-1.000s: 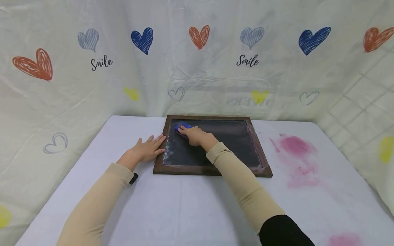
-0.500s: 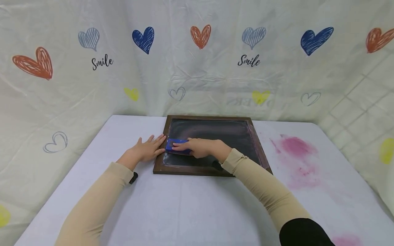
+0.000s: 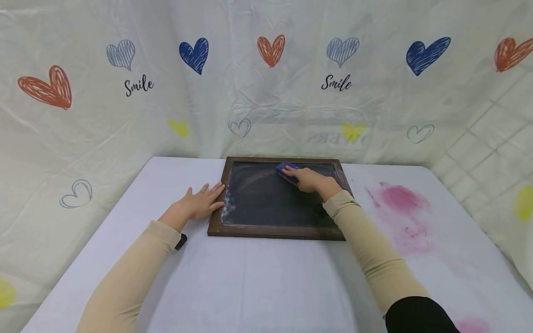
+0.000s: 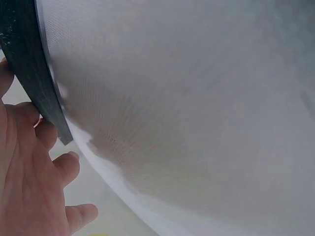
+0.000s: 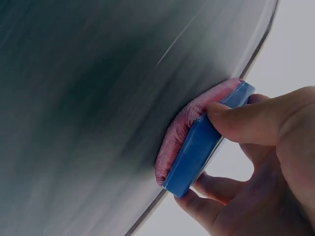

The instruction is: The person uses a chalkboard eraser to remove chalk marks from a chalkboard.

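Note:
A chalkboard (image 3: pixel 266 203) in a brown wooden frame lies on the white table, its dark face marked with faint chalk smears. My right hand (image 3: pixel 310 179) grips a blue chalkboard eraser (image 3: pixel 287 170) near the board's far edge, right of centre. In the right wrist view the eraser's pink, chalk-stained pad (image 5: pixel 179 130) is against the board, with the thumb on one side and fingers on the other. My left hand (image 3: pixel 197 203) lies with fingers spread at the frame's left side. The left wrist view shows its fingertips against the frame (image 4: pixel 37 73).
Pink stains (image 3: pixel 401 199) mark the white tablecloth (image 3: pixel 200 286) right of the board. Behind the table hangs a pale curtain (image 3: pixel 291 101) printed with hearts and "Smile".
My right hand first drew the eraser toward me along the board's left side, then moved it right and up to the far edge. My left hand has stayed in place.

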Motion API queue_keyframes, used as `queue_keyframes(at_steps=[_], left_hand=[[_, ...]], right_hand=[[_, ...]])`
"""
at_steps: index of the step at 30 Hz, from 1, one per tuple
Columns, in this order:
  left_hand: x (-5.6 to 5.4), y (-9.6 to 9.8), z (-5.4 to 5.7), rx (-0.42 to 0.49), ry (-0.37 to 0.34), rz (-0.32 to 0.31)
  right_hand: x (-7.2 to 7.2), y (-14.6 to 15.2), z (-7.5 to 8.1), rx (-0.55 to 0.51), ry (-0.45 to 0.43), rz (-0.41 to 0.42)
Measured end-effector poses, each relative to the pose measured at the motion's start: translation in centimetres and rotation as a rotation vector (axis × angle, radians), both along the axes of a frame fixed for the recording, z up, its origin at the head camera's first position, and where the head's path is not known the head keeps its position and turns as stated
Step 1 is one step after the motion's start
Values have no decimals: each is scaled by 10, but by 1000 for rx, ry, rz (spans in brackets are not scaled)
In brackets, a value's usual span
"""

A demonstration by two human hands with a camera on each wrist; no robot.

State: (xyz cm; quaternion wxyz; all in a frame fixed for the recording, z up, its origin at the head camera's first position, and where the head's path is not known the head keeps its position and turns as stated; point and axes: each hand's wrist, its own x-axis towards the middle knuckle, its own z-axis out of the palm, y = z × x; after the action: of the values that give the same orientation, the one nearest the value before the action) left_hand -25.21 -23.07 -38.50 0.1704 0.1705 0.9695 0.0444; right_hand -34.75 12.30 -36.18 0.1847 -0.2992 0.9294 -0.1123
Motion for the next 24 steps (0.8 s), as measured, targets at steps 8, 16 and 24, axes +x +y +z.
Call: queue_keyframes(at_steps=[8,16,24], left_hand=[[-1,0,-1,3,-5,4],[0,1,0,5,-19,8],[2,2,3,12,-16,4]], right_hand=[[-10,43,-1,17,-36,-115],[12,48,-1,-46,13,47],[60,46,4,-79,-1,247]])
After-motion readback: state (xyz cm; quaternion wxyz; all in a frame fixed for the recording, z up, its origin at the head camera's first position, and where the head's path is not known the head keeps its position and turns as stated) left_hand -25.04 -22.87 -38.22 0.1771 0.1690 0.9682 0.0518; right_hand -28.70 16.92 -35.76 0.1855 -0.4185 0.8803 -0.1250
